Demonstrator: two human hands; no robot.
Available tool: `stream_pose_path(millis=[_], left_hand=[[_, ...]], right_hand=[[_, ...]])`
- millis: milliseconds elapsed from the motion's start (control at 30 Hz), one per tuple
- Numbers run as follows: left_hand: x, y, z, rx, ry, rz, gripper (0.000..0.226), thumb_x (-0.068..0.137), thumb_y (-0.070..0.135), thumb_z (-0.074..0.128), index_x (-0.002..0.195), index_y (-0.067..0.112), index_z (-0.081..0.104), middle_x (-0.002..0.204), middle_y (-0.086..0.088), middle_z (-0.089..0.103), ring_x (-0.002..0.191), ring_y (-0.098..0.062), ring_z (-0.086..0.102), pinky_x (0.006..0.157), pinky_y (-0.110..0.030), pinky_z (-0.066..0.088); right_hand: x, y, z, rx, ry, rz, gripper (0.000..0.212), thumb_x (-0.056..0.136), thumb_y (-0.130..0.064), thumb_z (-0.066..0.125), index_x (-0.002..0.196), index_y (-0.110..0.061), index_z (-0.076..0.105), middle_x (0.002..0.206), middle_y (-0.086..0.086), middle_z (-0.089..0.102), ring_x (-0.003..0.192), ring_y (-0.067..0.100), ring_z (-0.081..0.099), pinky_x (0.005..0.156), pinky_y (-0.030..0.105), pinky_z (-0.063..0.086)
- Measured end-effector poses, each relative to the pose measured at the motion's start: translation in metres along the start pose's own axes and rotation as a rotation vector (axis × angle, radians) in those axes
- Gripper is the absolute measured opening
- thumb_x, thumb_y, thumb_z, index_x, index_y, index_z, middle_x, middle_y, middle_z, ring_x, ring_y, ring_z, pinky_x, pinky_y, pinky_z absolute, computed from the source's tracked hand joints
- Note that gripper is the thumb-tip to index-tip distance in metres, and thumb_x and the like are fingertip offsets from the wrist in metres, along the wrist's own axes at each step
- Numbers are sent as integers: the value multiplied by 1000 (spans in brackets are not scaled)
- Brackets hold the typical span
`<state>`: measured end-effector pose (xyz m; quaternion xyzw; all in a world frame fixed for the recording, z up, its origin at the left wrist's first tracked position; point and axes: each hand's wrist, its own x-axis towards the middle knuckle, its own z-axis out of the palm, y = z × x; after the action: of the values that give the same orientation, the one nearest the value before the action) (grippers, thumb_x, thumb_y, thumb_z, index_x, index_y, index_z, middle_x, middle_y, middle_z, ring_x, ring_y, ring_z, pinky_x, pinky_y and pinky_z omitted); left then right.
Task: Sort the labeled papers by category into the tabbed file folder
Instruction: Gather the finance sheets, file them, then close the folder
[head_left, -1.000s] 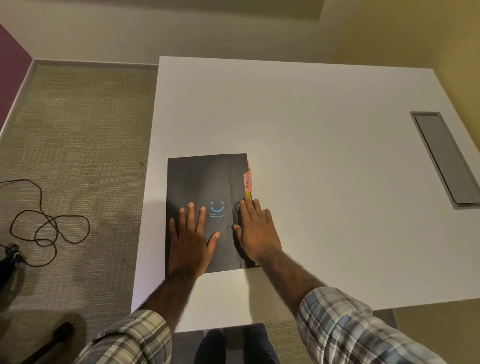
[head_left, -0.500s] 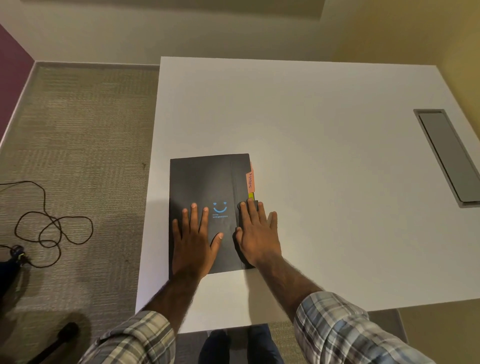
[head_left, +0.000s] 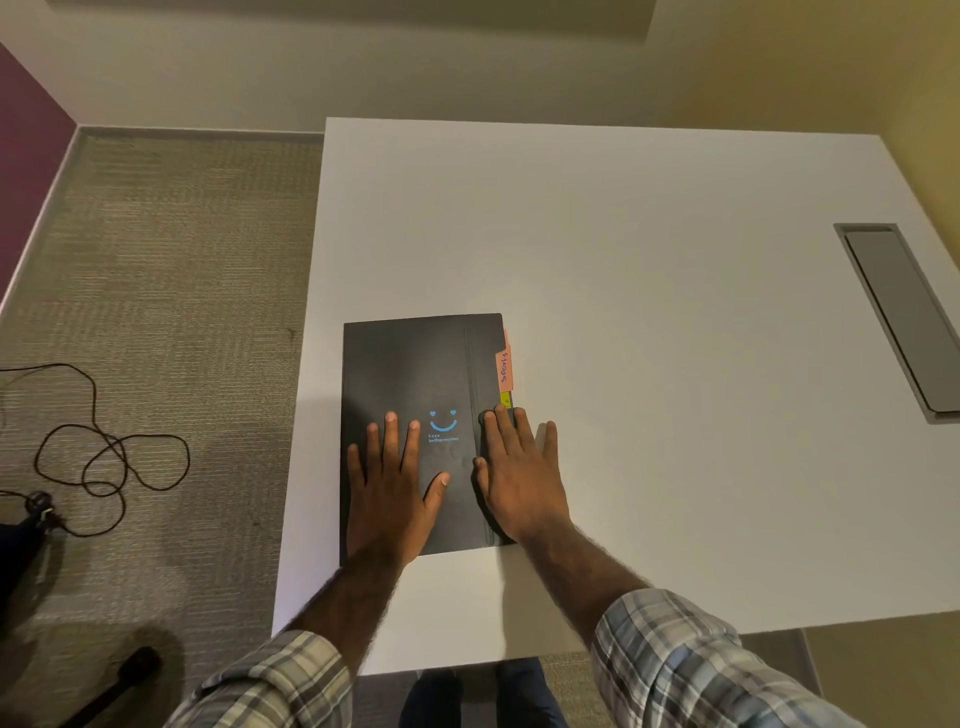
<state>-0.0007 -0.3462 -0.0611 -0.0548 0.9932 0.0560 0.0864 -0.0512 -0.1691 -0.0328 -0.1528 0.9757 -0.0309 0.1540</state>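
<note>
The black file folder (head_left: 415, 374) lies closed at lower centre on the white tabletop (head_left: 649, 249). The left hand (head_left: 387, 499) and right hand (head_left: 519, 483) press flat on it, fingers (head_left: 390, 441) straight and apart. This looks like the opening step (no loose papers show). The next move likely means lifting the cover near the orange tab (head_left: 505, 366).

Black file folder (head_left: 415, 374) shut, flat near table's front-left; orange tab (head_left: 505, 366) reads "Sports", prob, at rt edge
</note>
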Motion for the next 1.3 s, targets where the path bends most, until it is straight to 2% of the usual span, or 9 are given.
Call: stream_pose_path(millis=[133, 367, 500, 600, 700, 900, 1033, 1200, 1300], left_hand=[[0, -1, 0, -4, 3, -1, 84, 94, 68, 16, 160, 16, 20, 168, -16, 12, 153, -40, 16, 121, -58, 17], [3, -2, 1, 5, -23, -3, 86, 93, 70, 14, 161, 16, 17, 168, -16, 9, 153, -40, 13, 121, -58, 17], [2, -2, -1, -14, -39, 8, 86, 93, 71, 18, 160, 16, 22, 167, -17, 16, 152, -41, 20, 120, -59, 19], [1, -1, -8, -78, -28, -69, 83, 93, 65, 44, 157, 15, 29, 165, -20, 20, 150, -42, 24, 118, -57, 25], [-1, 1, -17, -242, 17, -346, 85, 86, 49, 69, 152, 8, 35, 158, -28, 29, 143, -47, 34, 113, -56, 34], [9, -1, -44, -445, 25, -531, 79, 83, 32, 76, 147, 5, 40, 127, -27, 55, 113, -44, 56, 95, -54, 48], [30, -17, -56, -697, -44, -714, 62, 91, 29, 71, 142, 2, 48, 131, -27, 60, 120, -46, 57, 101, -53, 46], [40, -3, -67, -842, -1, -588, 29, 93, 17, 69, 113, -5, 69, 108, -20, 73, 99, -41, 68, 88, -42, 54], [57, 27, -79, -885, 23, -517, 24, 90, 11, 71, 110, -4, 71, 104, -22, 73, 95, -43, 67, 85, -41, 54]], right_hand=[[1, 0, 6, -52, 31, -29, 64, 106, -46, 31, 159, -11, 29, 165, 12, 30, 154, 35, 24, 122, 61, 18], [2, -9, 9, -39, -64, 31, 72, 106, -54, 16, 163, -12, 1, 171, 11, -1, 157, 34, -6, 126, 57, 3], [3, -21, 4, 33, -105, 88, 74, 105, -55, 22, 163, -14, -2, 171, 11, -8, 157, 34, -10, 126, 55, 8], [-1, -20, -5, 219, 16, 142, 71, 100, -44, 44, 159, -15, 17, 169, 13, 12, 154, 36, 15, 117, 53, 33], [-4, -21, -10, 447, 172, 344, 68, 91, -38, 60, 149, -18, 32, 132, 9, 50, 118, 32, 52, 93, 46, 50], [16, -11, -15, 806, 139, 599, 38, 87, -35, 67, 121, -19, 59, 107, 4, 66, 99, 26, 65, 88, 42, 58], [24, 10, -20, 905, 128, 685, 26, 93, -28, 66, 114, -14, 69, 108, 8, 69, 88, 24, 68, 85, 41, 60], [17, 44, -50, 907, 189, 667, 16, 94, -14, 60, 108, -9, 66, 103, 8, 67, 85, 24, 63, 74, 30, 47], [10, 77, -73, 916, 263, 675, 8, 92, -12, 59, 99, -11, 63, 99, 7, 68, 84, 23, 62, 75, 36, 52]])
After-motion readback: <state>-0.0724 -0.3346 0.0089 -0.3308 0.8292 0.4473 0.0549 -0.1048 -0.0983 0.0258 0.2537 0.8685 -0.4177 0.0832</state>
